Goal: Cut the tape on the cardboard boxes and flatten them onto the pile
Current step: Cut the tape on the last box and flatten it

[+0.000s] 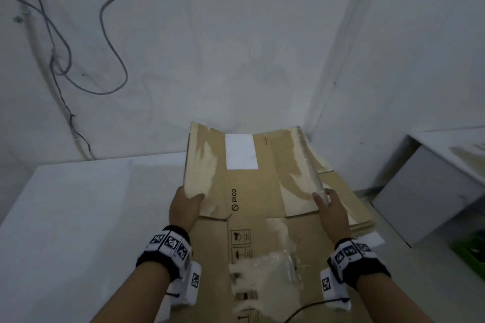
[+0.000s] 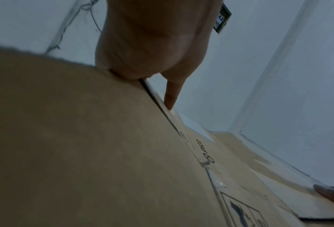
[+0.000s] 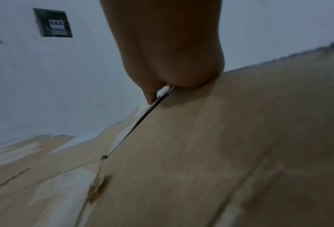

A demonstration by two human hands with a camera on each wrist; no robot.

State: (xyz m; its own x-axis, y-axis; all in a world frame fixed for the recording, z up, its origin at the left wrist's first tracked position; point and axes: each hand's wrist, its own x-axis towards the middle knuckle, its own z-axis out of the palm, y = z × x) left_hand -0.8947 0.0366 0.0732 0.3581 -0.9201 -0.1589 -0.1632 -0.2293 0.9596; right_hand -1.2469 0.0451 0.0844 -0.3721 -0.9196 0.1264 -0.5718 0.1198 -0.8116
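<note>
Nearest the head camera lies the flattened brown cardboard box (image 1: 262, 244), collapsed and carrying torn clear tape and shipping symbols on its near panel. It is held over the pile of flattened cardboard sheets (image 1: 349, 199), which sits on the white counter (image 1: 78, 217) in the corner of the room. The left hand (image 1: 183, 207) grips the box's left edge beside the far flaps, thumb laid on top; the right hand (image 1: 333, 207) grips the right edge likewise. Judged from this symmetrical two-sided hold, the box is being steered square onto the pile, so cutting appears finished for this box.

The head view alone shows the pile's layered edges, the white label (image 1: 241, 151) and a grey cabinet (image 1: 420, 191) to the right. The left wrist view shows the thumb pressing a flap's top face, with the fingers (image 2: 123, 50) curled round the edge. The right wrist view shows the same pinch and a wall-mounted switch box (image 3: 53, 23) unseen elsewhere. No cutting tool is visible in any view
</note>
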